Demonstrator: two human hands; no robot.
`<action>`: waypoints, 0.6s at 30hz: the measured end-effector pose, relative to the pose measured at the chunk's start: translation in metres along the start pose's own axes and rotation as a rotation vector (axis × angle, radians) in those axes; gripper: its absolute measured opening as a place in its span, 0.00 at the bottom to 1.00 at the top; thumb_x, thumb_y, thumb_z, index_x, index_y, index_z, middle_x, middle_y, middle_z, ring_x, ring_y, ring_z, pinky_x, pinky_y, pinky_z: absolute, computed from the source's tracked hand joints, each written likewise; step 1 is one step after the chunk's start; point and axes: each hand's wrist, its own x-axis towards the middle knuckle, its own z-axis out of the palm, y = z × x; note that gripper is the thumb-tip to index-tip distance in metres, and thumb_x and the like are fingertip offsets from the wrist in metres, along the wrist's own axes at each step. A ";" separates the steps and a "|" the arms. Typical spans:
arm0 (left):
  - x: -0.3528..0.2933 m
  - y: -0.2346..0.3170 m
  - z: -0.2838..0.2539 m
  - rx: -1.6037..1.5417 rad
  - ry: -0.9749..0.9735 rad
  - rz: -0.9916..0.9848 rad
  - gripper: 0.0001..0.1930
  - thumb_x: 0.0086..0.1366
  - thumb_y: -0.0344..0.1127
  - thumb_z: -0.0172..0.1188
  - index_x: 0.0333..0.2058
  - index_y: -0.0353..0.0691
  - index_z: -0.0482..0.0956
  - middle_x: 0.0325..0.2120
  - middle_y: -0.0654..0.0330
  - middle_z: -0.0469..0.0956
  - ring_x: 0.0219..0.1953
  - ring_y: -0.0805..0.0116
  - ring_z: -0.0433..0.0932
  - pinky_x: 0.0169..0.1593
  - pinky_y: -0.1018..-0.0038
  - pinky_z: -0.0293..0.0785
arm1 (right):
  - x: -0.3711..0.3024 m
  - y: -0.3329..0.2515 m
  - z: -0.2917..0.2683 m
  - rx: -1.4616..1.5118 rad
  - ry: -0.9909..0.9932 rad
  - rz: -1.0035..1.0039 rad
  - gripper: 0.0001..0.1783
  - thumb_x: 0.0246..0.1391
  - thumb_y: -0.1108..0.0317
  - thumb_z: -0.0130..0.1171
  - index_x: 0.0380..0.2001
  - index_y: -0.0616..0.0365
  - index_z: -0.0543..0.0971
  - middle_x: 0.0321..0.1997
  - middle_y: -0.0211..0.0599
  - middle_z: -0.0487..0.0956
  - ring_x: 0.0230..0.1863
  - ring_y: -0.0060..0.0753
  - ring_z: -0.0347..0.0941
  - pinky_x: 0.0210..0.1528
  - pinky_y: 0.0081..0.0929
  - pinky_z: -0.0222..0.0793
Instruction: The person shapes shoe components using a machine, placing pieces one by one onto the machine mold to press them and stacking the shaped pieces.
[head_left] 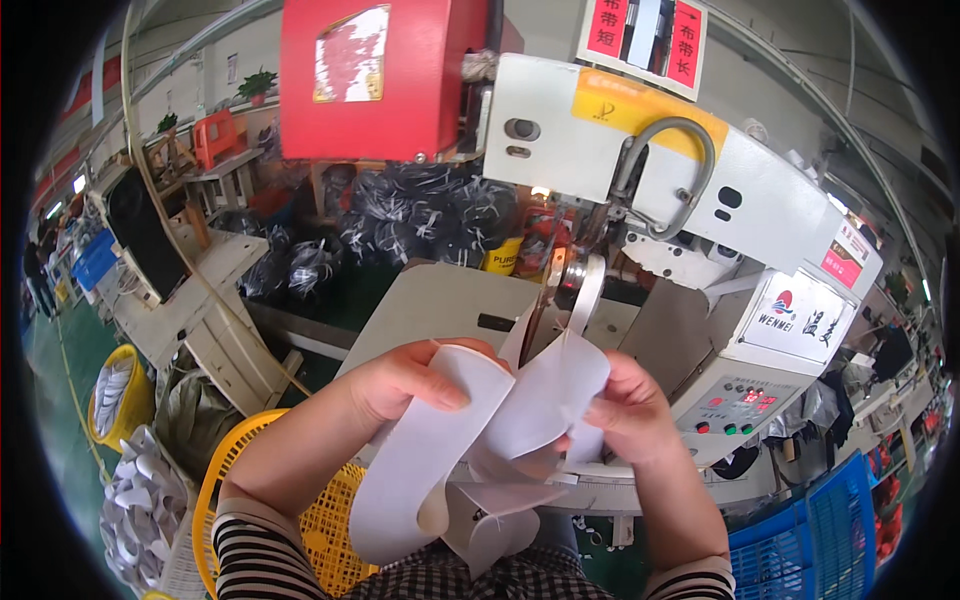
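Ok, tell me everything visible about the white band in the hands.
The white band is a wide, flat strip, seemingly elastic or woven fabric, plain and unprinted. It is folded into loops, with ends hanging toward the lap. The left hand pinches one loop; the right hand grips another. It sits before the sewing machine.
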 end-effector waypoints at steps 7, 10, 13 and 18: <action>0.022 0.063 -0.005 0.308 0.180 0.137 0.24 0.43 0.28 0.63 0.43 0.35 0.71 0.35 0.59 0.76 0.37 0.70 0.75 0.44 0.75 0.70 | 0.018 -0.020 -0.035 0.201 0.016 -0.058 0.17 0.45 0.72 0.58 0.40 0.63 0.72 0.28 0.36 0.77 0.30 0.25 0.73 0.29 0.21 0.68; 0.036 0.074 -0.010 0.363 0.292 0.171 0.26 0.41 0.28 0.62 0.44 0.36 0.71 0.34 0.59 0.76 0.36 0.70 0.75 0.41 0.74 0.71 | 0.036 -0.027 -0.031 -0.166 0.429 -0.179 0.11 0.40 0.71 0.64 0.31 0.58 0.77 0.30 0.30 0.78 0.31 0.20 0.73 0.38 0.19 0.66; 0.045 0.080 -0.018 0.305 0.314 0.196 0.27 0.40 0.28 0.61 0.44 0.36 0.70 0.34 0.59 0.76 0.35 0.69 0.75 0.40 0.74 0.72 | 0.044 -0.026 -0.037 -0.169 0.463 -0.200 0.11 0.40 0.73 0.62 0.32 0.58 0.77 0.30 0.30 0.78 0.32 0.20 0.73 0.38 0.19 0.66; 0.053 0.079 -0.024 0.294 0.381 0.201 0.27 0.39 0.28 0.61 0.44 0.36 0.71 0.34 0.57 0.76 0.35 0.69 0.75 0.39 0.74 0.72 | 0.054 -0.020 -0.046 -0.111 0.474 -0.224 0.13 0.39 0.73 0.62 0.33 0.60 0.77 0.30 0.31 0.78 0.31 0.22 0.73 0.39 0.20 0.65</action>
